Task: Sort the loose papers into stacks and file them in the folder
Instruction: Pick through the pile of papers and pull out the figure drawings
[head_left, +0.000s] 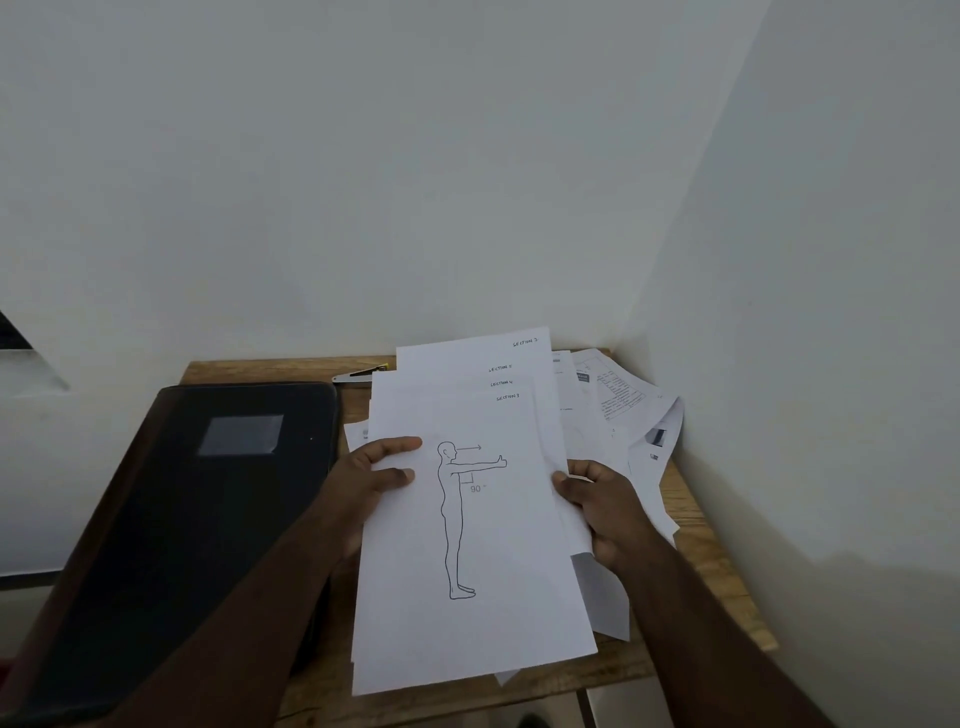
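Observation:
I hold a fanned stack of white sheets (483, 561) above the wooden table (696, 545). The top sheet shows a line drawing of a standing figure with one arm out and "90°". Sheets behind it carry handwritten section labels at their upper right. My left hand (374, 483) grips the stack's left edge, thumb on top. My right hand (597, 504) grips the right edge, fingers curled round it. A closed black folder (197, 519) with a grey label patch lies on the table's left side. More loose papers (623, 410) with printed tables lie in the right corner.
White walls close the table at the back and right. A small metal tool with a yellow tip (361, 373) lies at the table's far edge, behind the stack. A light surface (31, 467) sits left of the folder.

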